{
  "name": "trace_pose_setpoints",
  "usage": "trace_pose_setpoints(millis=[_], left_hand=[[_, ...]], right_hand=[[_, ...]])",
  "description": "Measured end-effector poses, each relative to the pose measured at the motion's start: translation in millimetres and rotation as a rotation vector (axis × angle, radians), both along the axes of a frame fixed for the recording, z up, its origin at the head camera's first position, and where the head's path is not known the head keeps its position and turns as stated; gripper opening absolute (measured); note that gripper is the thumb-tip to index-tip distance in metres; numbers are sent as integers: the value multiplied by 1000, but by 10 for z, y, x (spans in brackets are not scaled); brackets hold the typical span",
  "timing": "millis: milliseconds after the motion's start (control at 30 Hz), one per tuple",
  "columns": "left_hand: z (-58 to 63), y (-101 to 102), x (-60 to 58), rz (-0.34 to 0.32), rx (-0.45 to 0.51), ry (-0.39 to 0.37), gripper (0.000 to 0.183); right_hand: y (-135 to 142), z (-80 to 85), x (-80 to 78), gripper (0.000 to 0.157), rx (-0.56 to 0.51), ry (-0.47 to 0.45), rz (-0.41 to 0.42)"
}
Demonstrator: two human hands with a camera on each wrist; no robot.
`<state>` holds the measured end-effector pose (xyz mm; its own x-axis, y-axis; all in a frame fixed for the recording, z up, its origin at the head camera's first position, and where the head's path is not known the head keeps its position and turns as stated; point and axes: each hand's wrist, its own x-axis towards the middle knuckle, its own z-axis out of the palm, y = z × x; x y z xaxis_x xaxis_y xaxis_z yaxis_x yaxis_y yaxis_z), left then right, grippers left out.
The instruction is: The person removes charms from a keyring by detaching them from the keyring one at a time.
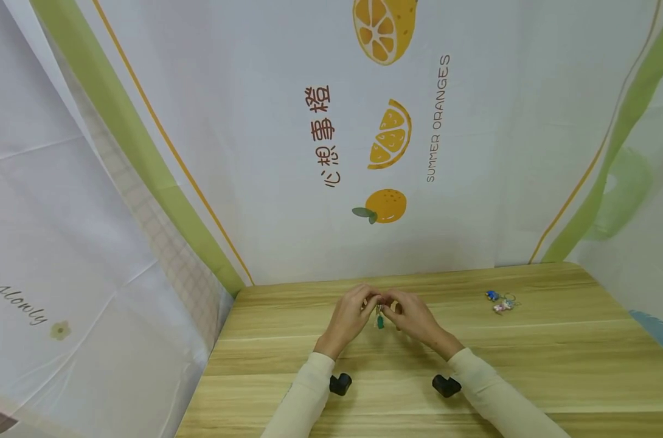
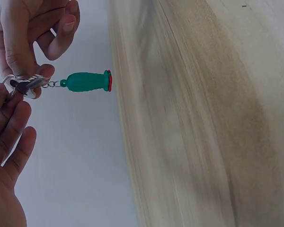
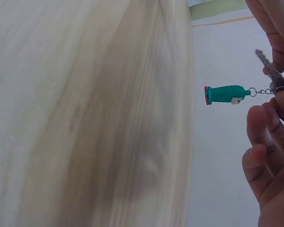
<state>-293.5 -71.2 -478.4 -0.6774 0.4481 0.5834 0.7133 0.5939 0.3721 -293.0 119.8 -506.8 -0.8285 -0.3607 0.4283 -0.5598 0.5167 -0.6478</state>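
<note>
Both hands meet over the wooden table, fingertips together at a small metal key ring (image 2: 7,81). My left hand (image 1: 349,316) pinches the ring from one side; my right hand (image 1: 415,317) pinches it from the other, close to the key. A metal key (image 3: 270,67) sits at the ring, partly hidden by fingers. From the ring, a short chain carries a green figure-shaped keychain charm (image 3: 226,94) with a red base. The charm (image 1: 380,322) hangs between the two hands, above the tabletop.
On the right of the wooden table (image 1: 288,359) lie a blue keychain charm (image 1: 492,295) and a pink-and-white one (image 1: 503,306) with rings. Black wrist mounts (image 1: 340,384) sit at both wrists. A printed white curtain (image 1: 277,231) stands behind the table's far edge.
</note>
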Motion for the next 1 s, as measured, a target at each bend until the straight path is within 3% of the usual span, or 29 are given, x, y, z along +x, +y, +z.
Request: trace_pose_setpoints(millis=[400, 1000], left_hand=[[1, -20, -2, -10, 10, 7, 11], [10, -18, 14, -6, 14, -59, 12]], right_hand=[[3, 13, 18, 10, 2, 21, -70], [61, 54, -2, 6, 0, 61, -125]])
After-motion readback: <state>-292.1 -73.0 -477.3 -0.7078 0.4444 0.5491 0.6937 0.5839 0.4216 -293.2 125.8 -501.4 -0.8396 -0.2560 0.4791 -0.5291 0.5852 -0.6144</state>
